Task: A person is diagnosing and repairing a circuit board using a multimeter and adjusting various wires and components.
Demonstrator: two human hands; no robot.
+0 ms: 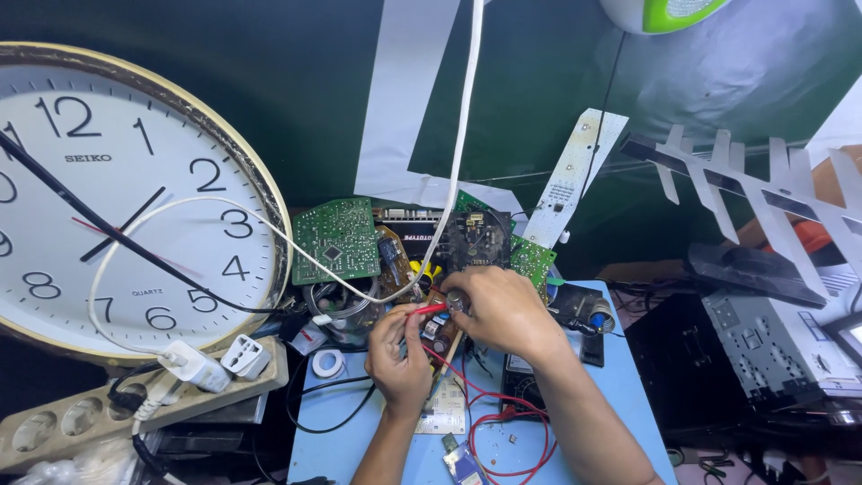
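My left hand (398,352) pinches a red test probe (429,311) whose tip points right, over a brown circuit board (442,341) with capacitors. The fingers of my right hand (503,310) close at the top of that same board, apparently on a second probe that is mostly hidden. Red leads (503,422) trail from the probes down across the light blue table (620,395). Whether the right hand truly holds a probe is hard to tell.
A big white wall clock (117,198) leans at left, above a beige power strip (135,404) with white plugs. Green circuit boards (337,238) stand behind. A soldering iron stand (597,314), a tape roll (328,363), a black device (772,359) and a white antenna (754,193) surround the work spot.
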